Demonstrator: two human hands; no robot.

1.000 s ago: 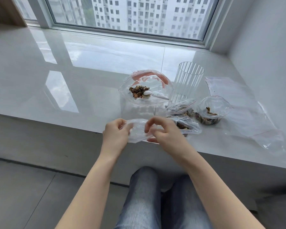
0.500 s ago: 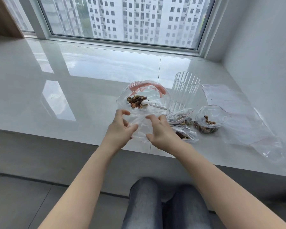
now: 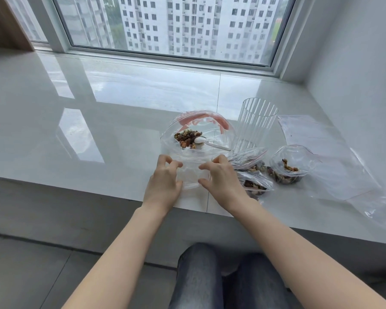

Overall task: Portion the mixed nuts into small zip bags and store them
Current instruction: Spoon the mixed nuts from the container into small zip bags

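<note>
A small empty zip bag (image 3: 191,175) sits on the white counter (image 3: 98,130) near its front edge. My left hand (image 3: 164,181) pinches its left side and my right hand (image 3: 221,177) pinches its right side, fingers curled at the bag's mouth. Just behind stands a large open bag (image 3: 198,132) with a pink zip strip, holding mixed nuts (image 3: 186,138) and a white spoon (image 3: 206,143). To the right lie filled small bags (image 3: 254,186), one of them (image 3: 286,168) standing open with nuts inside.
A ribbed clear glass (image 3: 255,121) stands behind the filled bags. Flat empty zip bags (image 3: 334,166) are spread at the right, toward the wall. A window runs along the back. My knees are below the counter edge.
Both hands carried the small empty bag forward from the counter's edge and set it down in front of the large bag, spreading apart at its mouth.
</note>
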